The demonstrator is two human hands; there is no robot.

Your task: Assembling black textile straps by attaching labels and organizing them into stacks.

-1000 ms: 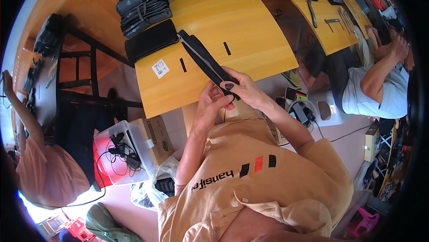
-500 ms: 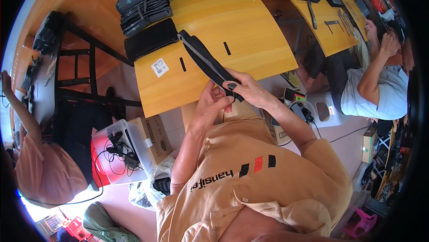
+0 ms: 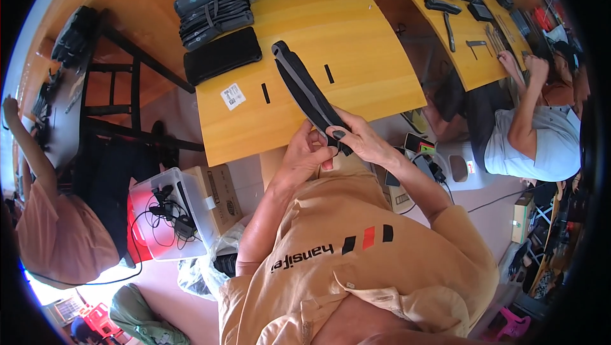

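A long, narrow black fabric strap with a grey stripe (image 3: 309, 90) slants from my hands up over the near part of the yellow table. My right hand (image 3: 360, 135) is closed round its near end, with the thumb lying on top. At that same end my left hand (image 3: 310, 153) pinches with thumb and fingertips against the strap's edge. The fingers partly hide what lies between the hands. Beyond the strap, a flat black pouch (image 3: 223, 56) lies on the table. Two short black strips (image 3: 265, 93) and a white label (image 3: 233, 96) are nearer to me.
The yellow table (image 3: 375, 46) carries stacked dark pouches (image 3: 213, 11) along its far edge. A clear plastic bin with cables (image 3: 167, 218) stands at left beside a cardboard box (image 3: 218, 192). One person (image 3: 534, 141) sits at a tool-strewn table on the right; another (image 3: 70, 230) is at left.
The view has shifted slightly. Both hands still hold the strap's near end, with little change in grip. The person on the right has moved their hands.
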